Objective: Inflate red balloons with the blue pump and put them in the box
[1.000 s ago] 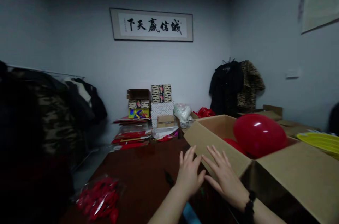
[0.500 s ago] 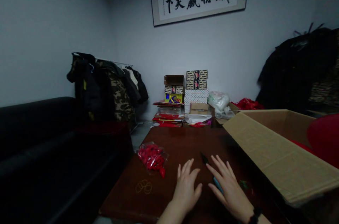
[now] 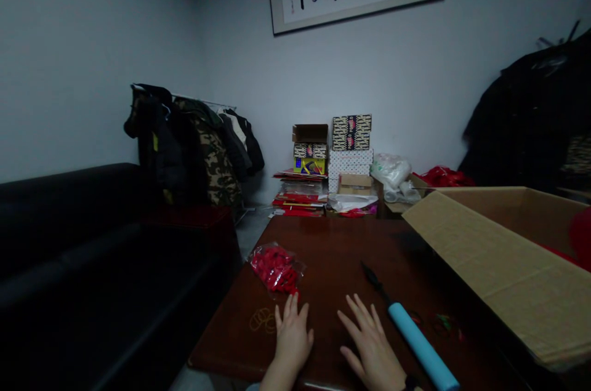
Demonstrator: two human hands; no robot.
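Observation:
My left hand [image 3: 292,337] is open, palm down, over the near part of the brown table [image 3: 332,243]. Just beyond its fingertips lies a clear plastic bag of red items [image 3: 276,268]. Several yellowish rubber bands [image 3: 262,319] are beside its left edge. My right hand [image 3: 369,342] is open too, fingers spread, holding nothing. To the right of it lies a long tool with a light blue cylindrical handle [image 3: 422,345] and a dark pointed tip. I cannot tell whether either palm touches the tabletop.
An open cardboard box [image 3: 498,268] with red contents stands on the right, its flap leaning toward the table. Small red and green bits [image 3: 444,323] lie near it. A black sofa [image 3: 92,280] is on the left. Stacked boxes [image 3: 351,132] stand behind the table.
My hands have moved apart. The left went leftward toward the bag and rubber bands; the right moved off the blue-handled tool, which now shows fully. The view has shifted slightly.

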